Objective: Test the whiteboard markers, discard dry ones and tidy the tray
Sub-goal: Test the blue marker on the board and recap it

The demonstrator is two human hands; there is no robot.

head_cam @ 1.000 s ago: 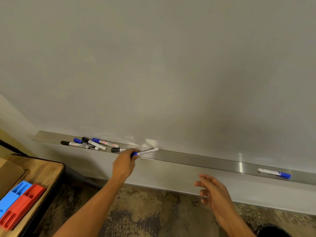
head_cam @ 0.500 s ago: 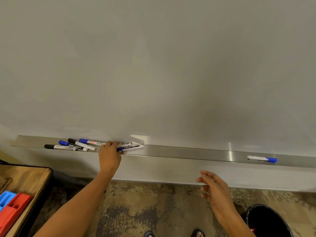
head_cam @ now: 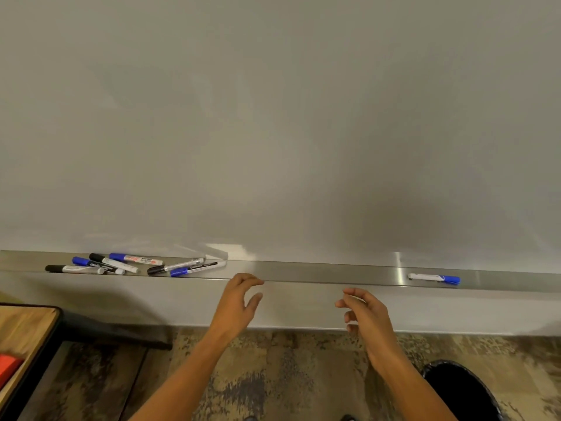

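A long metal tray (head_cam: 318, 273) runs under the blank whiteboard (head_cam: 273, 117). Several blue- and black-capped markers (head_cam: 127, 264) lie in a loose pile on its left part, the nearest being a blue-capped marker (head_cam: 194, 269) with a black-capped one beside it. One lone blue-capped marker (head_cam: 434, 278) lies far to the right. My left hand (head_cam: 238, 302) hovers just below the tray's front edge, fingers loosely curled and holding nothing. My right hand (head_cam: 364, 311) hangs beside it, relaxed and empty.
A black bin (head_cam: 461, 390) stands on the patterned floor at the lower right. A wooden table (head_cam: 24, 332) with a dark rim sits at the lower left, with a red organiser (head_cam: 7, 367) on it.
My left hand let go of the blue-capped marker on the tray and drew back to the right, away from the pile. The right hand rose slightly. The view shifted left.
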